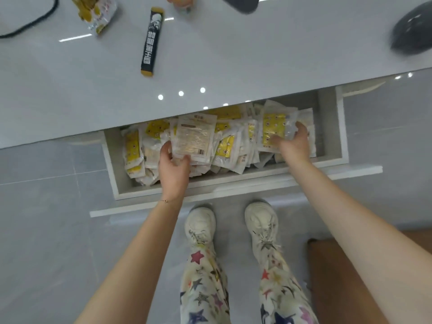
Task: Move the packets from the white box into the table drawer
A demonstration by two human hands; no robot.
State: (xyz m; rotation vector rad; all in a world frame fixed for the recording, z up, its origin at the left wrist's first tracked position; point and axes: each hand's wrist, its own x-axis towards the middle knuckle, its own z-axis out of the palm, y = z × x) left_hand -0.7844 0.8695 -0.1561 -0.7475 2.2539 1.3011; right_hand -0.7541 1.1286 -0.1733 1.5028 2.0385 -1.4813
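Open white desk drawer (233, 183), mid frame, below edge of glossy pale grey desk (210, 66). Drawer packed with heap of yellow-and-white plastic packets (225, 146).

Left hand (174, 168), centre-left: fingers curled round lower edge of flat beige packet with printed back (195, 139), lying on heap.

Right hand (292, 141), centre-right: grasping yellow-faced clear packet (273, 129) at drawer's right end.

On desk, upper frame: black stick sachet with white lettering (152, 42); yellow-and-white pouch (97, 14) upper left.

White sneakers (201, 224) on grey floor tiles, lower centre.
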